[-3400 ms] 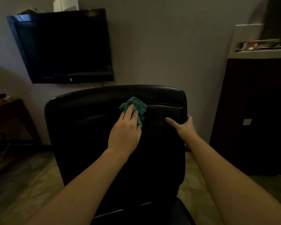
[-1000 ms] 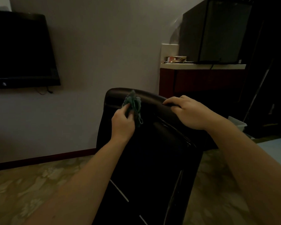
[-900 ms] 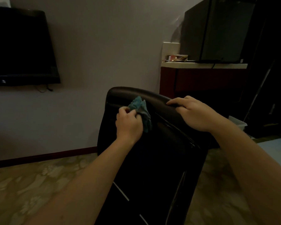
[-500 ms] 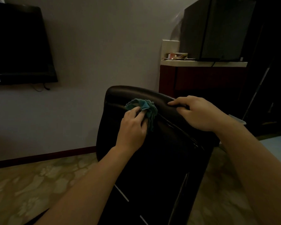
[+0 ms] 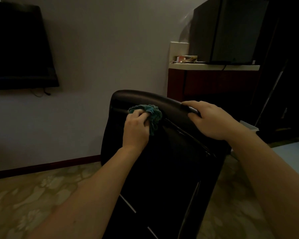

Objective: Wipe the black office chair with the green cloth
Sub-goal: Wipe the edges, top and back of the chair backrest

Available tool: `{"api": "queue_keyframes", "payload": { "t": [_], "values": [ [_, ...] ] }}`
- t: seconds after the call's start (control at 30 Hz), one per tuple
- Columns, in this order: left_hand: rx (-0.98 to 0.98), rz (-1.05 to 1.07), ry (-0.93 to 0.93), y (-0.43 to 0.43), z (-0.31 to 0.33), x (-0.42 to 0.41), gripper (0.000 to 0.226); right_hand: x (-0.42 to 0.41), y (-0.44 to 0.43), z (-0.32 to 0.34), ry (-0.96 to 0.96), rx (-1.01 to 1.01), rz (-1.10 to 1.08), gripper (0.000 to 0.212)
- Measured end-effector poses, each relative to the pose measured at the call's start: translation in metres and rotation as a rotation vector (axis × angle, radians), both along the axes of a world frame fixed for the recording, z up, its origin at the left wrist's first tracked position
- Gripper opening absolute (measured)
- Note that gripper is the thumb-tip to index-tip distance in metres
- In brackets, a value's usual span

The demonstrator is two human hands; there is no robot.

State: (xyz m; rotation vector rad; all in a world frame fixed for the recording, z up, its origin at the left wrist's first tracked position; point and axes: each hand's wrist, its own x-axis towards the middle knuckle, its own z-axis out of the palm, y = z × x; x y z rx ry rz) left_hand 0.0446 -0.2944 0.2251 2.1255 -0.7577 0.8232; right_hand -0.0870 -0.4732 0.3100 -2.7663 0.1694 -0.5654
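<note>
The black office chair [image 5: 164,163] stands before me with its backrest turned at an angle, its top edge running from centre to right. My left hand [image 5: 136,129] grips the bunched green cloth [image 5: 152,115] and presses it against the upper backrest just below the top edge. My right hand [image 5: 209,120] is curled over the top edge of the backrest, to the right of the cloth, and holds it. The seat and base of the chair are out of sight.
A dark wall-mounted TV [image 5: 19,47] hangs at the left. A dark red cabinet [image 5: 212,83] with a pale top stands behind the chair on the right, carrying a black box-like appliance [image 5: 226,30]. A pale bin [image 5: 248,127] sits beside it. Patterned floor [image 5: 41,195] lies around.
Since 3.4 s ago the chair has swivelled and my right hand moved from its side edge to its top. In the last second my left hand slid the cloth rightward along the upper backrest.
</note>
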Motion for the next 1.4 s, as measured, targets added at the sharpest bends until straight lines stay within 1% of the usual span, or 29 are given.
{"api": "queue_keyframes", "payload": {
  "t": [0.13, 0.27, 0.33, 0.37, 0.4, 0.5, 0.57, 0.6, 0.67, 0.8, 0.87, 0.97, 1.03, 1.2, 1.3, 1.33, 1.37, 1.4],
  "values": [
    [0.044, -0.088, -0.118, -0.002, -0.007, -0.01, 0.026, -0.001, -0.002, -0.002, -0.01, -0.025, -0.003, 0.044],
    [0.177, -0.161, -0.328, 0.001, -0.008, -0.013, 0.025, -0.001, -0.001, -0.002, -0.023, -0.03, -0.011, 0.043],
    [0.244, -0.144, -0.362, 0.007, -0.004, -0.008, 0.03, 0.001, -0.001, -0.001, -0.033, -0.034, -0.011, 0.043],
    [0.253, -0.117, -0.341, 0.008, -0.001, -0.005, 0.03, 0.002, -0.001, -0.001, -0.034, -0.032, -0.011, 0.043],
    [0.234, -0.084, -0.283, 0.008, 0.001, -0.002, 0.028, 0.004, -0.001, 0.0, -0.031, -0.028, -0.009, 0.043],
    [0.092, 0.018, -0.029, 0.004, 0.009, 0.006, 0.029, 0.007, -0.001, 0.0, -0.023, -0.009, 0.006, 0.044],
    [0.032, 0.032, 0.036, -0.002, 0.011, 0.002, 0.028, 0.008, -0.001, 0.0, -0.015, 0.002, 0.011, 0.044],
    [0.028, 0.011, 0.031, -0.004, 0.01, -0.004, 0.028, 0.007, -0.001, 0.0, -0.012, 0.002, 0.012, 0.044],
    [0.052, -0.066, -0.04, -0.008, 0.006, -0.019, 0.027, 0.005, -0.003, 0.0, -0.016, 0.0, 0.013, 0.043],
    [0.159, -0.179, -0.17, -0.001, 0.008, -0.024, 0.026, 0.001, -0.004, 0.0, -0.025, -0.002, 0.018, 0.044],
    [0.155, -0.134, -0.16, 0.002, 0.013, -0.015, 0.024, 0.002, -0.002, 0.0, -0.022, -0.008, 0.021, 0.044],
    [0.063, -0.014, -0.041, 0.002, 0.014, -0.008, 0.023, 0.003, -0.001, 0.0, -0.018, 0.005, 0.025, 0.044],
    [0.094, -0.035, -0.082, -0.001, 0.01, -0.015, 0.023, 0.003, -0.002, 0.0, -0.011, 0.006, 0.022, 0.044],
    [0.172, -0.192, -0.233, -0.003, 0.004, -0.034, 0.021, 0.002, -0.004, -0.001, -0.026, -0.007, 0.005, 0.044],
    [0.318, -0.232, -0.337, 0.005, 0.01, -0.018, 0.018, 0.002, -0.004, -0.002, -0.027, -0.018, 0.014, 0.044],
    [0.351, -0.209, -0.35, 0.008, 0.013, -0.011, 0.017, 0.002, -0.004, -0.002, -0.025, -0.022, 0.015, 0.044],
    [0.343, -0.171, -0.323, 0.01, 0.016, -0.005, 0.016, 0.002, -0.003, -0.001, -0.026, -0.023, 0.016, 0.044],
    [0.287, -0.124, -0.259, 0.011, 0.019, -0.002, 0.016, 0.002, -0.002, 0.0, -0.027, -0.021, 0.017, 0.044]
  ]
}}
